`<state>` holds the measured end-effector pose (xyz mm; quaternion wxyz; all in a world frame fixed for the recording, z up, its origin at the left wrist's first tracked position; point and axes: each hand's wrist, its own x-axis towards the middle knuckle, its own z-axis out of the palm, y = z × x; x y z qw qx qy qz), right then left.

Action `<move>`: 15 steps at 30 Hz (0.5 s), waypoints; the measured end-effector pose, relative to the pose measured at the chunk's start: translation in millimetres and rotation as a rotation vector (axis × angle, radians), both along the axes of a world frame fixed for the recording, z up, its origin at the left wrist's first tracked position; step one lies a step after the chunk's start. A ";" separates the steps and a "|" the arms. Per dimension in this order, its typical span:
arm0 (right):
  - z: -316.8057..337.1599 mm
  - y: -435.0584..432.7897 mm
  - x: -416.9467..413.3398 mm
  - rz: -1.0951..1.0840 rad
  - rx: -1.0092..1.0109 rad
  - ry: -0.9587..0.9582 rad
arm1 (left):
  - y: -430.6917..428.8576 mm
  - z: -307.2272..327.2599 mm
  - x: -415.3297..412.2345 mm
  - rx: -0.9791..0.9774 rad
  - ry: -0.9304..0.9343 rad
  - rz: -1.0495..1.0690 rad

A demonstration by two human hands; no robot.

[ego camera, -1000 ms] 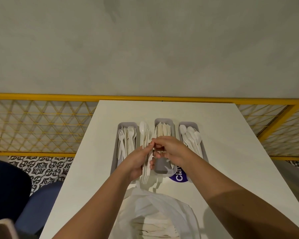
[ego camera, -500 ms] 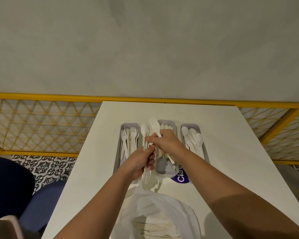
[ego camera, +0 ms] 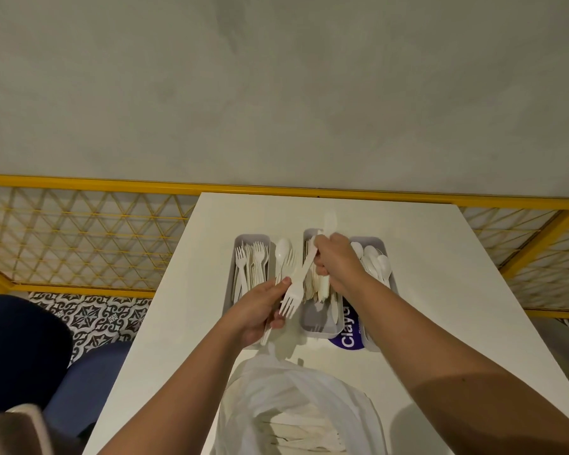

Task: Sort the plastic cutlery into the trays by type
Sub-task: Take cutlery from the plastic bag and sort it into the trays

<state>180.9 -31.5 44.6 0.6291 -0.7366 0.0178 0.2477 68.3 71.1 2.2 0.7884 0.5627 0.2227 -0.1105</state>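
Left hand [ego camera: 257, 310] is curled round a mixed bundle [ego camera: 284, 261] of white cutlery, a spoon bowl and fork tines fanning out above its fingers, and it hangs over the gap just right of the fork tray [ego camera: 252, 237]. That tray, the leftmost of three, already holds a row of forks with tines pointing away. One fork [ego camera: 298, 284] slants down from the right hand [ego camera: 337, 262], which pinches its handle, and the tines hang beside the left thumb. A blurred white piece shows above the right knuckles; I cannot tell what it is. Under that hand sits the knife tray [ego camera: 319, 328], and beyond it the spoon tray [ego camera: 372, 240] with its bowls at the far end. The step looks like getting this fork free of the bundle and across to the left tray. To do it well, the left grip should be firm so nothing else is dragged out, and the fork should be lifted clear of the spoon bowl before it swings left. It is probably best turned tines-away to match the row, then laid flat, not dropped, since light plastic bounces and could skip onto the table [ego camera: 440, 274]. The right wrist ought to stay high while crossing the bundle, because a knock there could spill it toward the bag [ego camera: 296, 399].
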 end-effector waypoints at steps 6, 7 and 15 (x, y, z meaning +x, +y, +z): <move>-12.7 -5.3 3.7 -0.119 0.024 -0.012 | 6.8 -1.0 -1.7 0.050 -0.005 0.048; -13.3 -6.7 2.6 -0.121 0.001 -0.016 | 9.0 -1.2 -1.7 0.093 0.010 0.056; -10.9 -14.8 -12.5 0.199 -0.359 -0.727 | 24.8 -3.5 -3.0 0.247 0.045 0.160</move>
